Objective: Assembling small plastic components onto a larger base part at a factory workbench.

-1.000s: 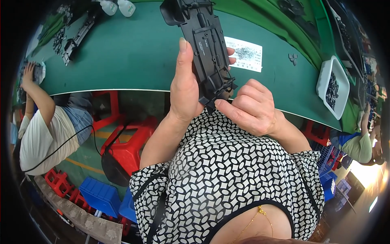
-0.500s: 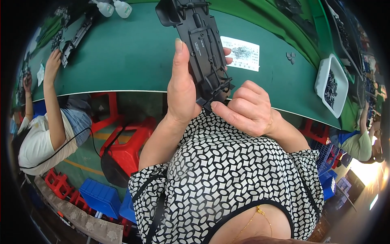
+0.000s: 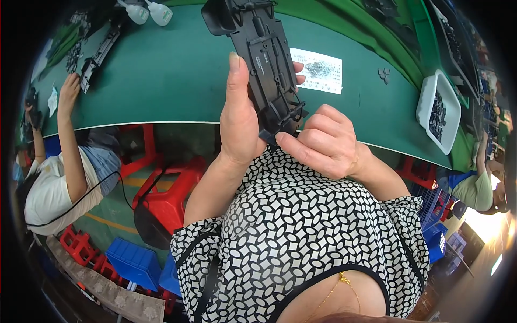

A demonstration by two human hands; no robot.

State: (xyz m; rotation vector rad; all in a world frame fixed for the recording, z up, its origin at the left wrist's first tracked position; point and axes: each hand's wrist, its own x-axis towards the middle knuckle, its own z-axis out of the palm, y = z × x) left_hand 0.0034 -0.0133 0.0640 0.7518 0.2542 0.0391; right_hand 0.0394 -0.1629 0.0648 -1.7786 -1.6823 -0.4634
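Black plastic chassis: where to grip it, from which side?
I'd probably take the black plastic chassis across its long edges at mid-body, from the left as the left hand does: the body is long and narrow, its camera-facing side has raised detail, and the right hand is at the lower end.

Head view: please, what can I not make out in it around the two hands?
In the head view:
Black part: far end cut off by the upper edge; reverse side turned away.
Left hand: most of its fingers hidden behind the part.
Right hand: palm hidden by its own curled fingers.
Dark pieces in the white tray: too small and overlapping to count.
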